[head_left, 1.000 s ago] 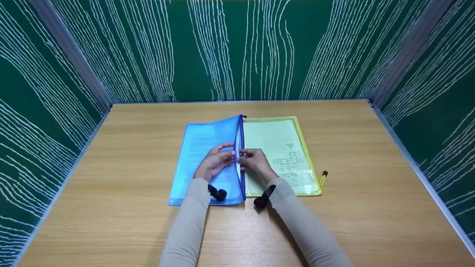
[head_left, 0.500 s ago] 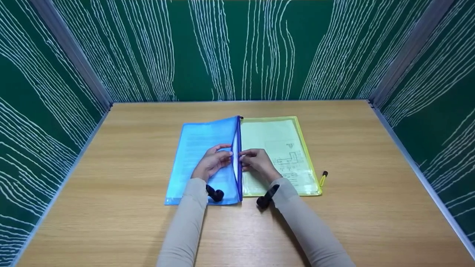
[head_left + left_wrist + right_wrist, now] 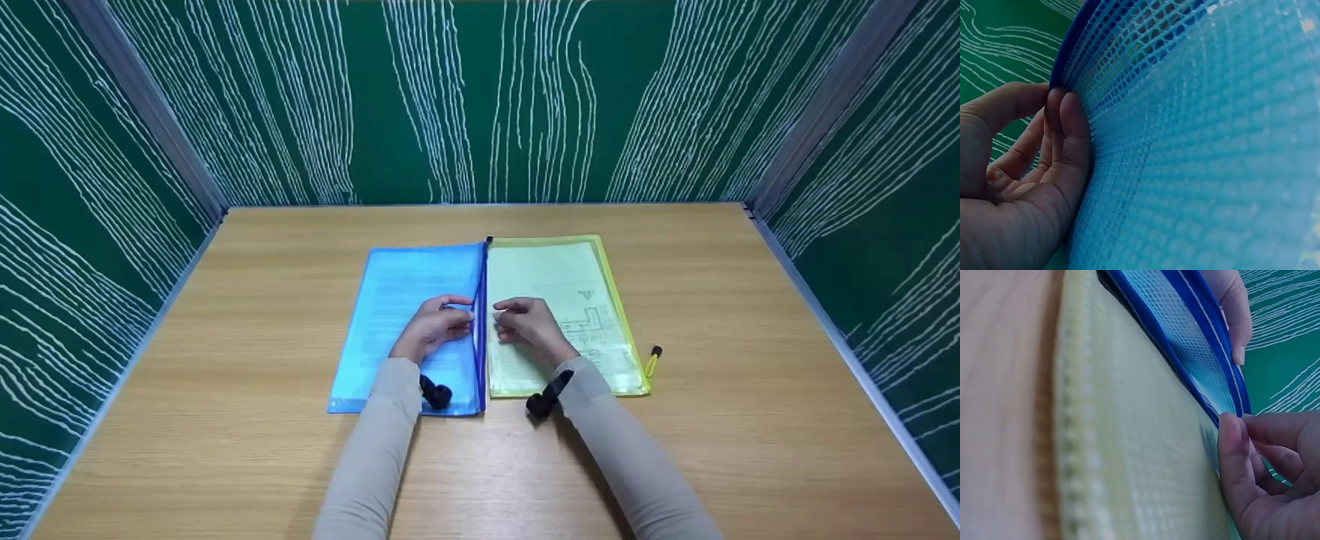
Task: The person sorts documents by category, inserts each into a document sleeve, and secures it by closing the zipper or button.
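A blue mesh zip document pouch [image 3: 375, 322] lies on the left, with lined paper faintly visible inside. Its dark blue zip edge [image 3: 481, 322] runs along the right side and gapes, as the right wrist view shows. My left hand [image 3: 433, 326] pinches the upper lip of that edge; in the left wrist view thumb and fingertips meet on the blue rim [image 3: 1067, 53]. Just right of the zip edge is my right hand [image 3: 529, 324], fingers loosely curled above a yellow zip document pouch [image 3: 536, 262] holding a printed drawing. It appears to hold nothing.
Both pouches lie side by side on a wooden table [image 3: 262, 450]. A yellow zip pull [image 3: 652, 361] with a black end sticks out at the yellow pouch's lower right corner. Green panels [image 3: 525, 97] with white wavy lines enclose the back and sides.
The right hand has let go of the blue pouch's zip edge and drawn right. The pouch has slid slightly left, its raised edge has sunk and its mouth looks narrower.
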Available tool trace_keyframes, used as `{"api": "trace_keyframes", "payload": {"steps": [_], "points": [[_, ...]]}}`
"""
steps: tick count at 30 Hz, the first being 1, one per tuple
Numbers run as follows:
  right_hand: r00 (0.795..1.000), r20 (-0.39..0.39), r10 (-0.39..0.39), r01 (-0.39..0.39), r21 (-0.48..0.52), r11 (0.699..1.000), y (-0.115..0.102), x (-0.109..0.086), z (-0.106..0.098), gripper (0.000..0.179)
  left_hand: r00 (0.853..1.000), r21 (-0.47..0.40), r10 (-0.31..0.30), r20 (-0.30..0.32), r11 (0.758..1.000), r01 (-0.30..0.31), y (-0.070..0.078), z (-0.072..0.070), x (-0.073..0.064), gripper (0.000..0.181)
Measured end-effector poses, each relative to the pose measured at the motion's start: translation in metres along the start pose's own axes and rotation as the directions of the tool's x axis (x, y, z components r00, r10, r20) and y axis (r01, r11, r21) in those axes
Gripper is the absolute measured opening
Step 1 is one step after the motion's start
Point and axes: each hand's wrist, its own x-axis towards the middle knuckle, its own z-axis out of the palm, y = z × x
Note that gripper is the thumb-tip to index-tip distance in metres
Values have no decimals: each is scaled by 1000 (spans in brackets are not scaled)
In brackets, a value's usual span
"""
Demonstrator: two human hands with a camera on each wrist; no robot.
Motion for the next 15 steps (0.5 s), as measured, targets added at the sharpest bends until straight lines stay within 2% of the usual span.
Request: {"api": "trace_keyframes", "payload": {"steps": [6, 10, 12, 15], "points": [[1000, -7, 7, -7, -15, 1000, -1, 2, -8, 32, 1000, 73, -21, -22, 997, 22, 5, 7, -2, 33], [1000, -6, 17, -17, -32, 999, -3, 3, -12, 32, 999, 175, -25, -41, 984, 32, 11, 12, -4, 30], [1000, 6, 24, -23, -43, 999, -3, 3, -14, 31, 999, 249, -20, -46, 968, 31, 14, 13, -5, 28], [999, 34, 27, -25, -67, 997, -4, 5, -17, 32, 999, 380, 8, -44, 925, 10, 18, 13, -7, 25]]}}
